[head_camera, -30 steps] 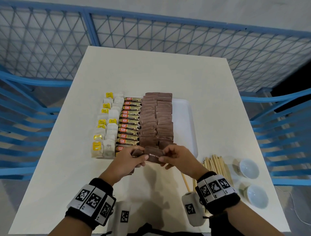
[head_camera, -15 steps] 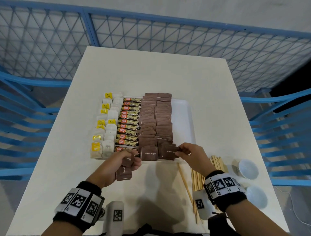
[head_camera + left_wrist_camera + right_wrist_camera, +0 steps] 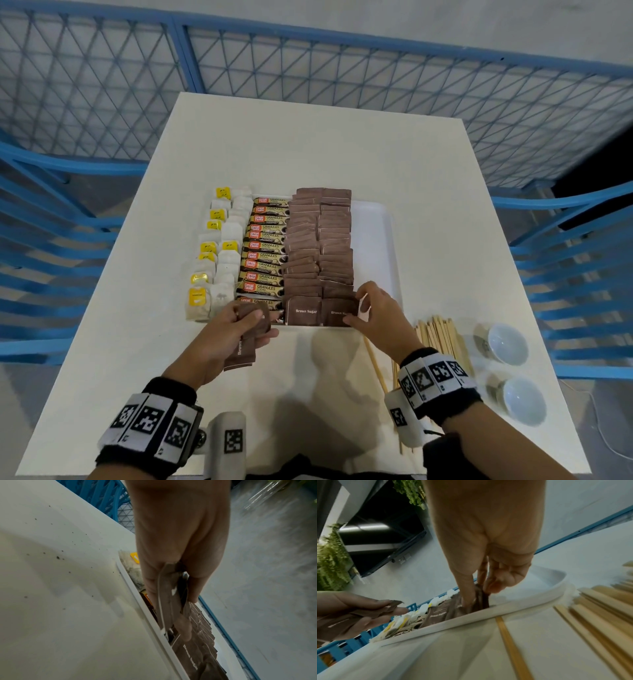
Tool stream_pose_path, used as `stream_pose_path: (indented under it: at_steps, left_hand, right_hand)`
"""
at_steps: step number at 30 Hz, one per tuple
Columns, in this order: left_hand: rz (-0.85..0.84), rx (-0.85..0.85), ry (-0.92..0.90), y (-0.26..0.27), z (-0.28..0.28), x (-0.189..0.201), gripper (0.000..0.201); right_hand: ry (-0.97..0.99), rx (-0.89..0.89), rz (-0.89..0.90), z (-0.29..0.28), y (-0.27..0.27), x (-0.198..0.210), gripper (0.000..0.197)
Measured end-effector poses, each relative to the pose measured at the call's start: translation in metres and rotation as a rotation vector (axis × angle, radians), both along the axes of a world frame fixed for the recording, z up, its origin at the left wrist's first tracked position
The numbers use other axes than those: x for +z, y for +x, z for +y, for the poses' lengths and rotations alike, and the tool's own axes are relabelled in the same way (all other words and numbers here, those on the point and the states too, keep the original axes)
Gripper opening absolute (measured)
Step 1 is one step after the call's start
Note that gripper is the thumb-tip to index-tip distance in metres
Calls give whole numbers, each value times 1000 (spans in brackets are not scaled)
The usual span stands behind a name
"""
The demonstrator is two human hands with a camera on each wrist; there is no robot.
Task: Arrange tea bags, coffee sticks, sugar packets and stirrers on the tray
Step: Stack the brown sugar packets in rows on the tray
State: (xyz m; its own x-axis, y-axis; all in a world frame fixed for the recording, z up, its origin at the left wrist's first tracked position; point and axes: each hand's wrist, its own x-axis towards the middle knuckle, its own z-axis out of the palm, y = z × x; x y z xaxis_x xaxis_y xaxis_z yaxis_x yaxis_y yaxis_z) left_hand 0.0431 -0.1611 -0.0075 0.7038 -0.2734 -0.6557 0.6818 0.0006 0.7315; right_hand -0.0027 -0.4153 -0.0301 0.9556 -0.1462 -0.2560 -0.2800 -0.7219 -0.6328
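Our right hand (image 3: 378, 317) pinches the nearest brown sugar packet (image 3: 337, 312) at its right edge, thumb and fingertips closed on it, inside the front of the white tray (image 3: 376, 246). Our left hand (image 3: 227, 337) curls around a small bundle of spare sugar packets (image 3: 245, 346), held just off the tray's front rim above the tabletop (image 3: 308, 147). On the tray we see two columns of sugar packets (image 3: 320, 246) in the middle, a column of coffee sticks (image 3: 265, 248) just left of them, and tea bags (image 3: 219, 253) along the left side. The wooden stirrers (image 3: 442, 337) lie on the tabletop beside our right wrist, with two small white bowls (image 3: 507, 344) further right.
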Motion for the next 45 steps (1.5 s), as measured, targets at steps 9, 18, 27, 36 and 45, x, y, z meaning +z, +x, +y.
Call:
stream_pose_path:
  at_steps: [9, 18, 27, 36, 45]
  left_hand:
    - [-27, -133, 1, -3, -17, 12, 14]
    - [-135, -142, -29, -2, -33, 18, 9]
    - [-250, -255, 152, -2, -33, 20, 10]
    - [-355, -415, 248, -1, -47, 33, 14]
    - [-297, -282, 171, 0, -42, 18, 9]
  right_hand:
    - [207, 166, -116, 40, 7, 32, 33]
    - [609, 104, 141, 42, 6, 35, 16]
    - [798, -35, 102, 29, 3, 42, 10]
    - [211, 316, -40, 27, 14, 48, 19]
    - [529, 45, 164, 27, -2, 24, 7]
